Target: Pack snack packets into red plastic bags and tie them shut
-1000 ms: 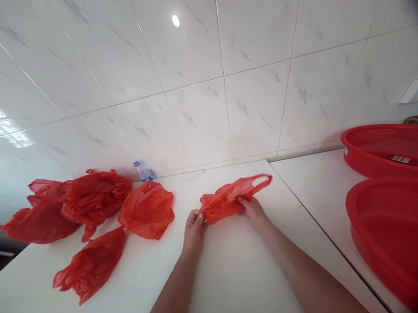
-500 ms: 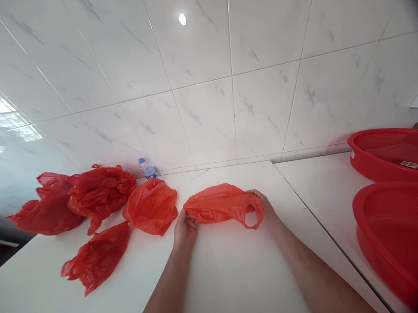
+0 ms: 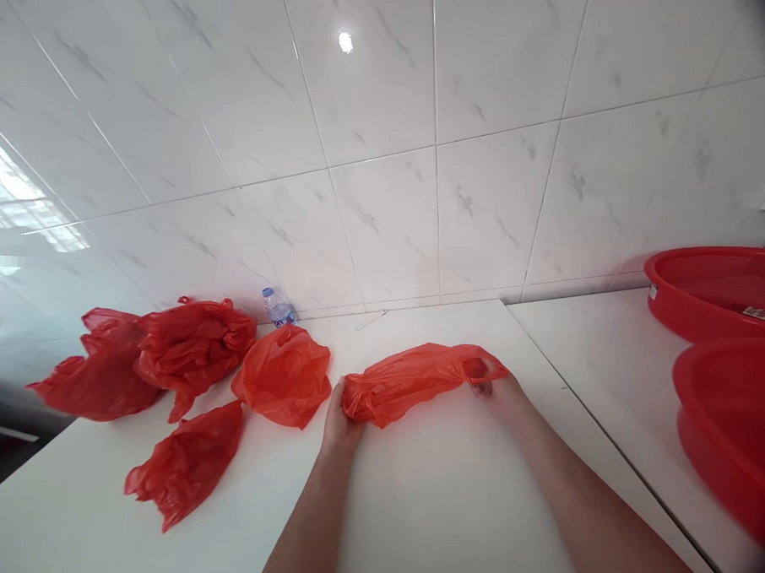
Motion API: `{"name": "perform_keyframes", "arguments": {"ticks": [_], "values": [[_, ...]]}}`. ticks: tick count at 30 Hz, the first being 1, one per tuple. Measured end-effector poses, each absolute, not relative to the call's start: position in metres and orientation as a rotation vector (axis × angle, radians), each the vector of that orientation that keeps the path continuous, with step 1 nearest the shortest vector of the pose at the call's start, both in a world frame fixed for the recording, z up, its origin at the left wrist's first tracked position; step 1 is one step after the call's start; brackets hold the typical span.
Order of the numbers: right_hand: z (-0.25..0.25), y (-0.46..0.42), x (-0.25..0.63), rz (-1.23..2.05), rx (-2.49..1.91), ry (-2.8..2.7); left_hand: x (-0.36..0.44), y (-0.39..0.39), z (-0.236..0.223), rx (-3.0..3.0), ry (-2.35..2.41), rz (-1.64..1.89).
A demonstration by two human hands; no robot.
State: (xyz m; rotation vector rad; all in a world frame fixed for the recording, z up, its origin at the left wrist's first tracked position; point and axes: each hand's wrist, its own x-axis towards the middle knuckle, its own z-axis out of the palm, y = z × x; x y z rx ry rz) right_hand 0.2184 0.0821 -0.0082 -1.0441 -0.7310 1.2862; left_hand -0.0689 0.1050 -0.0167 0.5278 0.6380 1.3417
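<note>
Over the white table, a red plastic bag (image 3: 416, 379) is stretched sideways between my two hands. My left hand (image 3: 344, 416) is closed on its bunched left end, with the fingers partly covered by the film. At the right end, my right hand (image 3: 489, 380) holds the bag by its handle part, the fingers showing partly through the handle opening. Just left of my left hand lies another red plastic bag (image 3: 283, 377), its mouth spread wide. A crumpled red bag (image 3: 188, 464) rests nearer the front left.
More crumpled red bags (image 3: 196, 346) pile up at the far left. Behind them a small water bottle (image 3: 278, 307) leans by the tiled wall (image 3: 385, 219). Two large red plastic baskets (image 3: 691, 321) stand on the right-hand table, beyond a seam. A thin stick-like item (image 3: 372, 318) lies near the wall.
My right hand has shifted slightly right, its fingers now at the handle loop. The bag is drawn out longer and narrower, and its left end is more bunched in my left hand.
</note>
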Motion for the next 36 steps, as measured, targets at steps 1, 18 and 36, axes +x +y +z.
{"name": "perform_keyframes", "arguments": {"ticks": [1, 18, 36], "values": [[-0.008, 0.078, 0.218, 1.29, -1.041, -0.745, -0.068, 0.104, -0.015, 0.561, 0.627, 1.332], [-0.021, -0.048, 0.157, 0.921, -1.521, -1.321, -0.058, 0.092, -0.01, 0.798, 0.542, 1.195], [-0.002, 0.048, 0.194, 0.106, -2.014, -1.779, -0.054, 0.085, -0.005, 0.883, 0.522, 0.885]]}}
